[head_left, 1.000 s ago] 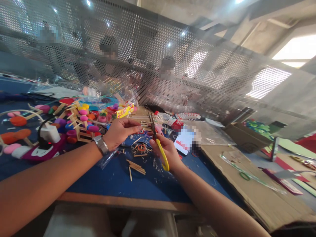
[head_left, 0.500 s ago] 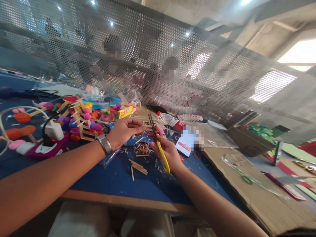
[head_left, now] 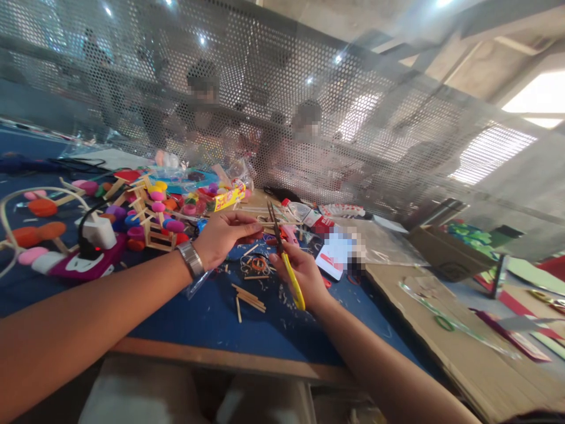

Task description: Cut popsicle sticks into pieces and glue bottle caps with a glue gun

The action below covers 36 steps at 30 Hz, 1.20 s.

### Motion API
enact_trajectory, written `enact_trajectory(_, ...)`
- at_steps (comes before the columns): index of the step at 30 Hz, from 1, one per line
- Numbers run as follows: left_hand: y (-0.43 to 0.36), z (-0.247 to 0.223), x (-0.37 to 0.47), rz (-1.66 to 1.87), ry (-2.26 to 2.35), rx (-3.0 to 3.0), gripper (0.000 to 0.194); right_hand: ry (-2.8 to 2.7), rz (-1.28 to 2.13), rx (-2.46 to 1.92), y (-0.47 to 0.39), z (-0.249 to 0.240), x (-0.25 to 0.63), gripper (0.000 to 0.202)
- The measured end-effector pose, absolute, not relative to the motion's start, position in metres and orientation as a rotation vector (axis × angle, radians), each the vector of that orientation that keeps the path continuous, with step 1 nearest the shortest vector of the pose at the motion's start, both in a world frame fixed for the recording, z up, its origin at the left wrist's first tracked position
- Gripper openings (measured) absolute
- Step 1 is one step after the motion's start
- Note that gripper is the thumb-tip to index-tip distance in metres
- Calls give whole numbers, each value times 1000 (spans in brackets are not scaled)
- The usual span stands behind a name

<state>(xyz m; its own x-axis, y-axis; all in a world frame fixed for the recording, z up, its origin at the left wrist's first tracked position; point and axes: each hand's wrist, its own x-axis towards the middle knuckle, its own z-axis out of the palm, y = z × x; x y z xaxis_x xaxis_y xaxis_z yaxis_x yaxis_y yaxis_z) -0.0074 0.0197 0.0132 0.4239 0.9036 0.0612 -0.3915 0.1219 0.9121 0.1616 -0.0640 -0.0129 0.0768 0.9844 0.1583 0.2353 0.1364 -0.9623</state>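
My left hand point(head_left: 228, 237), with a metal watch on the wrist, pinches a thin wooden stick point(head_left: 282, 224) that points to the right. Yellow-handled scissors point(head_left: 290, 277) are gripped in my right hand point(head_left: 302, 268), their dark blades pointing up and crossing the stick. Whether the blades press on the stick, I cannot tell. Below my hands several cut wooden sticks point(head_left: 251, 298) lie on the blue tabletop point(head_left: 185, 330). Rubber bands point(head_left: 257, 265) and pale scraps are scattered between the hands.
To the left are a wooden stick frame point(head_left: 152, 221), colourful clay lumps and a purple power strip point(head_left: 92, 262) with a white charger. A phone point(head_left: 334, 254) and a red-labelled bottle point(head_left: 318, 221) lie right of centre. Cardboard point(head_left: 424, 330) covers the right side; a perforated screen point(head_left: 247, 88) stands behind.
The view has shifted slightly. Both hands keep nearly the same pose, with the scissors still across the stick.
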Motion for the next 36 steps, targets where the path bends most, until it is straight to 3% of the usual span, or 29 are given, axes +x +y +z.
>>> enact_trajectory(36,14,13,-4,1055,573,987,10,-1365,994,-1209,-67,-20,161,49)
